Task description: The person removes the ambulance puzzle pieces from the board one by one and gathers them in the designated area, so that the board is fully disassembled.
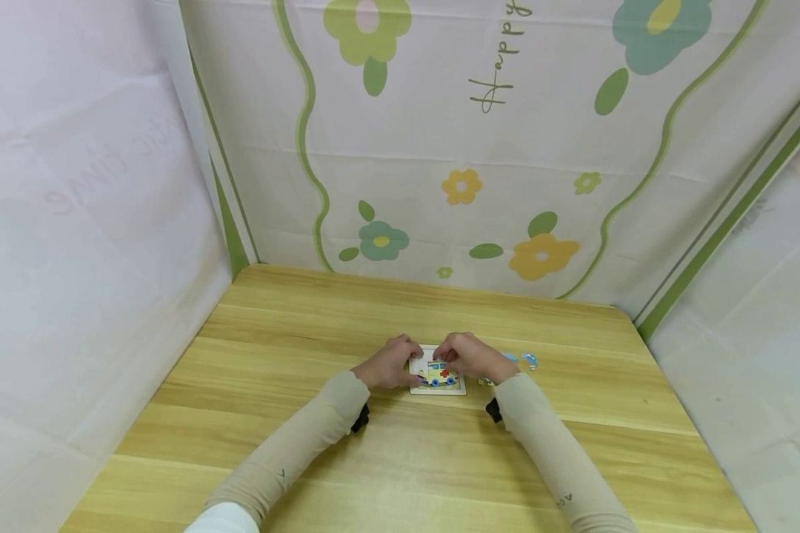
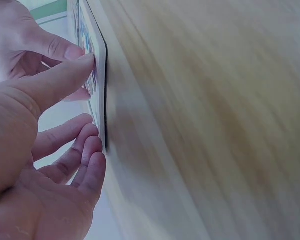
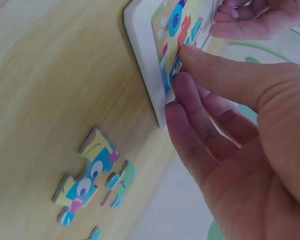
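Note:
A small white-framed jigsaw board [image 1: 421, 391] lies on the table between both hands, its assembled part showing a yellow ambulance [image 1: 443, 374] with a red cross and blue wheels. From the left side, my left hand [image 1: 390, 363] holds the frame, thumb over the near part and fingertips along the edge. My right hand [image 1: 470, 355] bends over the board's upper right. In the right wrist view its thumb and index pinch a small blue-edged puzzle piece [image 3: 176, 68] against the picture, mostly covered by the fingertips.
Loose jigsaw pieces lie right of the board, one with cartoon eyes [image 3: 95, 168] and a greenish one [image 3: 123, 186] beside it. A blue piece [image 1: 530, 360] shows past the right wrist. Flower-printed cloth [image 1: 387, 148] hangs behind the wooden table [image 1: 413, 466], with white cloth at both sides.

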Motion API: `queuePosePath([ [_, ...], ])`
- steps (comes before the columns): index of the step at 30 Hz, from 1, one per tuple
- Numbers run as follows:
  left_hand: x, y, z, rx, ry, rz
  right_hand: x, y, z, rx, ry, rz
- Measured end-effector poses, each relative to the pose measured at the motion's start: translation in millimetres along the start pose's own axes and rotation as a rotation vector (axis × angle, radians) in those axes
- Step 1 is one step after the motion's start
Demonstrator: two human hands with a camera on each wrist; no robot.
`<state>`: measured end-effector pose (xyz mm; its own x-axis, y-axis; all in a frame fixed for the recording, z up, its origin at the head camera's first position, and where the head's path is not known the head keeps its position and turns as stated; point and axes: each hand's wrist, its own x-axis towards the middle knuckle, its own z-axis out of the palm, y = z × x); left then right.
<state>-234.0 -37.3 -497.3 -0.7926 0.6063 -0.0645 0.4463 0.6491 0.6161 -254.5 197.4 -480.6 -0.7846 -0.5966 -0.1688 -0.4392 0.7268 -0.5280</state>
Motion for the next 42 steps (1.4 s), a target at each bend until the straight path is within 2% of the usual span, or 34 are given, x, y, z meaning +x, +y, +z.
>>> queuePosePath([
  [9,6.0,10.0,5.2,0.024,-0.003,0.019,-0.6,0.5,1.3,0.019,-0.005,-0.006],
  [14,9.9,11.9,7.7,0.037,-0.007,0.003,-1.8,-0.6,1.2,0.027,-0.003,-0.003],
  [24,14.6,12.8,8.4,0.033,-0.004,-0.001,-3.2,-0.5,-0.8,0.012,0.004,0.013],
  [42,15.8,11.9,10.2,0.033,-0.006,-0.011,-5.3,-7.3,-9.7,-0.043,0.031,-0.032],
])
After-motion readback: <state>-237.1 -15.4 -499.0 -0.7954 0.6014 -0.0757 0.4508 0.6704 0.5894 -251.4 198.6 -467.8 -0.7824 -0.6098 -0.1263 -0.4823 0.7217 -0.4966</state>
